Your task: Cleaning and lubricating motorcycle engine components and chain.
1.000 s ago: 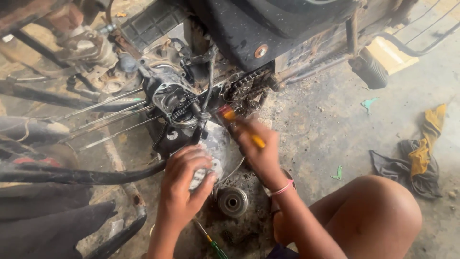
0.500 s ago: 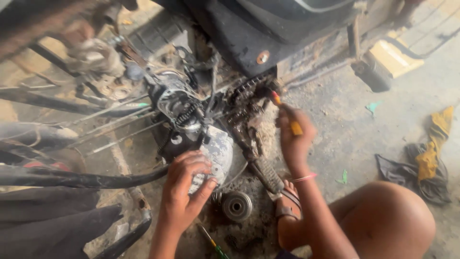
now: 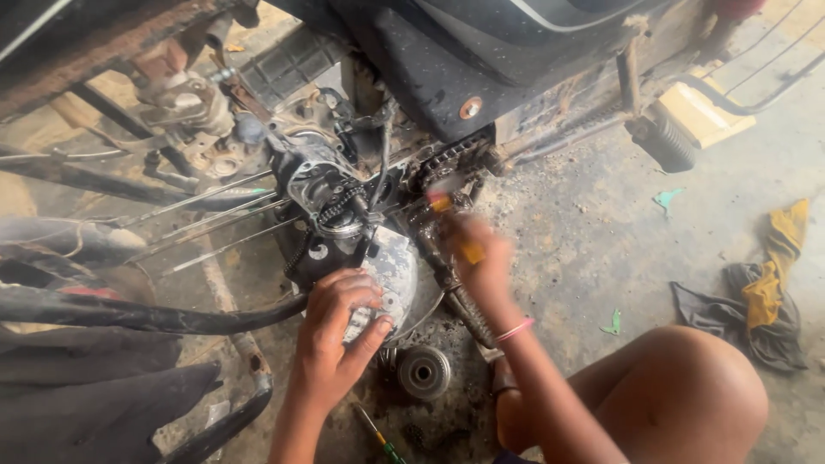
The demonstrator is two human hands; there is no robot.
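The round metal engine cover (image 3: 388, 277), grey and scuffed, sits at the centre of the frame against the side of the motorcycle engine (image 3: 331, 193). My left hand (image 3: 337, 331) presses on it from below, fingers (image 3: 365, 301) spread and curled over its face and lower rim, gripping it, which I judge keeps it steady against the casing while the other hand works.

Just right of the cover, my right hand (image 3: 483, 258) is blurred with motion. It is clenched around a yellow-handled screwdriver (image 3: 455, 228), whose orange-tipped end points up and left toward the greasy drive chain (image 3: 451, 159) and the bolts beside it. A pink band circles that wrist.

Above the cover, a small timing chain (image 3: 339, 204) shows in the opened engine, with long studs running off to the left. Below the cover, on the oily concrete floor (image 3: 584, 232), lies a round clutch part (image 3: 424, 372), near enough to reach. A second screwdriver (image 3: 378, 436) with a green and yellow handle lies at the bottom edge.

My bare knee (image 3: 687, 387) fills the lower right. Further right, a grey and yellow rag (image 3: 760, 301) lies crumpled, well apart from the work.
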